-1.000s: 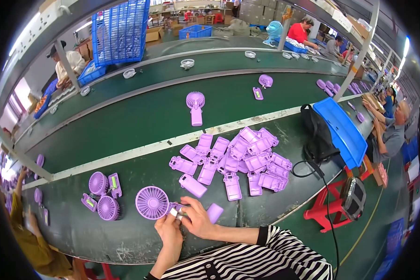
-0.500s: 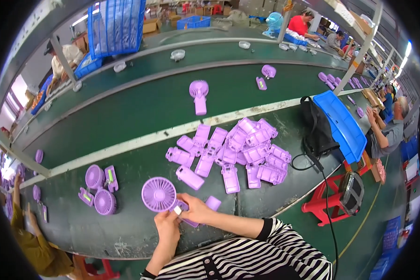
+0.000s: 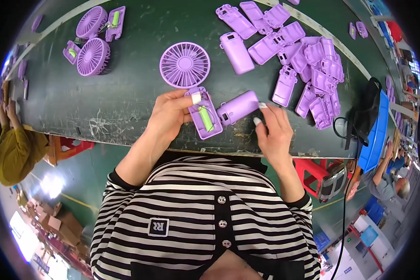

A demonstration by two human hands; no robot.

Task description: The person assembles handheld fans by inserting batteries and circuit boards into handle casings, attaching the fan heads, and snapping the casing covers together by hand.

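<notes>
Just beside the right fingers (image 3: 262, 106) lies a purple cover (image 3: 237, 107).

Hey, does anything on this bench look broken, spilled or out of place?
Nothing looks broken or spilled. The fan at the left hand has its handle open with a green battery showing, while a loose cover lies by the right hand.

Brown cardboard boxes (image 3: 46, 219) on floor, lower left

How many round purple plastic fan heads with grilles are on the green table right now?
3: one round purple fan head just above the left hand, and two at the table's far left. Others may lie outside view.
</notes>
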